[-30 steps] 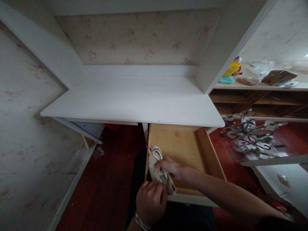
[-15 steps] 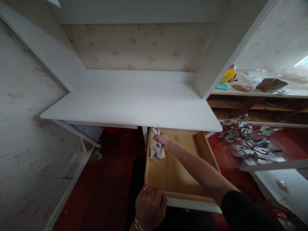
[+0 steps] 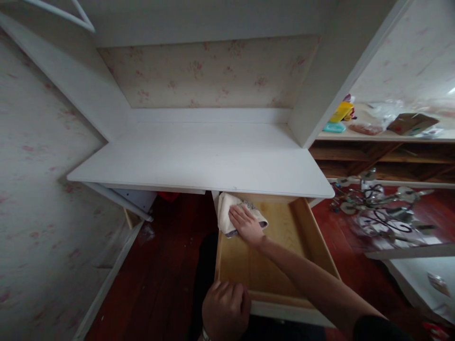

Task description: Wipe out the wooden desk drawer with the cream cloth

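A pale cloth (image 3: 225, 215) with a dark-patterned side lies spread in the left back corner of an open wooden drawer (image 3: 280, 255). My right hand (image 3: 247, 225) rests flat on top of it, fingers stretched out and pressing it down; the thumb is hard to see. At the drawer's front left corner, my left hand (image 3: 226, 308) is closed over the top edge of the front panel. Its fingertips are hidden from me. The drawer is pulled out from under a white desk (image 3: 199, 156).
Floral-papered wall (image 3: 39, 166) stands close on the left. On the red wooden floor to the right lies a chandelier (image 3: 380, 203). Behind it runs a low shelf (image 3: 355, 151) with a cardboard box (image 3: 412, 123) and plastic bags on top. A white panel (image 3: 419, 270) is at lower right.
My right hand has gone from gripping the bunched cloth at the drawer's left side to lying flat on it. The cloth is now spread wider, toward the right. My left hand stays at the drawer front.
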`<state>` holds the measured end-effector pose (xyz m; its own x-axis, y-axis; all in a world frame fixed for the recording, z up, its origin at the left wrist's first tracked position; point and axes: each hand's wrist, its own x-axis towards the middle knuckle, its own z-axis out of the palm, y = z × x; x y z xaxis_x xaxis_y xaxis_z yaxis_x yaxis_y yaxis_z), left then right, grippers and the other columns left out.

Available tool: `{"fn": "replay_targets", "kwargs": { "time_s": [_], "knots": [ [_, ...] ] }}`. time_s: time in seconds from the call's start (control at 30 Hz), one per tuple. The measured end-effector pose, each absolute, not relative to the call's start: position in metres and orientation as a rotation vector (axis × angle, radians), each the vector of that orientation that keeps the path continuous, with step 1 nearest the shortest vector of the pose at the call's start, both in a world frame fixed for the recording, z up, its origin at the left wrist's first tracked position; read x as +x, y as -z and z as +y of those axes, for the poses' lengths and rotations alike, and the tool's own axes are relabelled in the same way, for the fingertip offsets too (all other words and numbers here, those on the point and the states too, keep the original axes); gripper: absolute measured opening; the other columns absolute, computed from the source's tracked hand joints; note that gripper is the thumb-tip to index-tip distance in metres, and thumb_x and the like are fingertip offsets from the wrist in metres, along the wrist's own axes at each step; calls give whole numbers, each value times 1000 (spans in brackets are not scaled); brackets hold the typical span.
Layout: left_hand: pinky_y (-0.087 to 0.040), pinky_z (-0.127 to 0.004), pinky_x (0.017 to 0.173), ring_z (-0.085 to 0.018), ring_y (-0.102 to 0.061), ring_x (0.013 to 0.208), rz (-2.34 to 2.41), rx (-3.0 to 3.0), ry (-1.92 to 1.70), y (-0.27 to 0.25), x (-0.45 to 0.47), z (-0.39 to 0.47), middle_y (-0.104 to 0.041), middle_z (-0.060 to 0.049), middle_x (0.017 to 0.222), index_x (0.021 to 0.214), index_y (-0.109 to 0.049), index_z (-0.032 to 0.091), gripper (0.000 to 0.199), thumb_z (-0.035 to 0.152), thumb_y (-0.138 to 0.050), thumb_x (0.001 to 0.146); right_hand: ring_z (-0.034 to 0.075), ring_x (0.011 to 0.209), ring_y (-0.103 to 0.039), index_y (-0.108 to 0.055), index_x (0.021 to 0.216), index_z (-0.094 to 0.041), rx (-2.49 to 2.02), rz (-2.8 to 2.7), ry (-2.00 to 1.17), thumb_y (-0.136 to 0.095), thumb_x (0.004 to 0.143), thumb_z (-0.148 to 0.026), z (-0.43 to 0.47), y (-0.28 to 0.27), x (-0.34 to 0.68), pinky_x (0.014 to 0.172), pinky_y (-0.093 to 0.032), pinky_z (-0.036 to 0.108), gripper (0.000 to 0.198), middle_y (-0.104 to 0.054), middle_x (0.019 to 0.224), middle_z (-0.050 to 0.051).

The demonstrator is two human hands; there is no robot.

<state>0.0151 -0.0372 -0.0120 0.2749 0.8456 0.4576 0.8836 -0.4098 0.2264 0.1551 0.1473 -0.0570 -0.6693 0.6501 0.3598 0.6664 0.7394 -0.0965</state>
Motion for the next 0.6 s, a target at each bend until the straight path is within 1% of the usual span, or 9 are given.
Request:
{"fn": "replay_targets", "kwargs": {
  "time_s": [0.1, 0.2, 0.33, 0.5, 0.6],
  "knots": [
    [-33, -35, 58, -15, -51, 52, -1685, -2435, 797, 13, 15, -37, -53, 2, 54, 65, -47, 23, 21, 15, -53, 83, 27, 134, -42, -63, 123, -9, -1032, -2620, 207, -46, 94, -11, 169, 94, 155, 113, -32, 49, 33, -57, 134, 17],
    [-35, -34, 60, -15, -53, 54, -1706, -2438, 813, 14, 16, -37, -55, 1, 56, 66, -48, 23, 20, 14, -52, 83, 26, 132, -46, -67, 117, -12, -973, -2709, 272, -47, 95, -11, 184, 109, 159, 113, -33, 50, 30, -62, 129, 14],
    [-35, -33, 62, -15, -53, 55, -1713, -2454, 799, 13, 16, -38, -55, 1, 56, 67, -49, 23, 20, 13, -52, 84, 25, 128, -50, -67, 119, -12, -935, -2827, 304, -49, 94, -11, 191, 105, 172, 112, -33, 50, 31, -63, 128, 14],
    [-34, -34, 62, -15, -52, 54, -1687, -2470, 773, 9, 15, -37, -54, 3, 56, 66, -50, 23, 21, 15, -51, 86, 29, 125, -52, -65, 121, -4, -973, -2985, 458, -50, 93, -13, 189, 95, 213, 108, -36, 48, 33, -61, 129, 18],
    [-34, -35, 62, -15, -52, 54, -1665, -2493, 764, 7, 15, -35, -53, 3, 56, 67, -51, 23, 22, 16, -51, 87, 29, 124, -52, -66, 120, -4, -1058, -3078, 462, -50, 91, -10, 185, 84, 253, 106, -36, 47, 34, -61, 129, 19]
  ]
}}
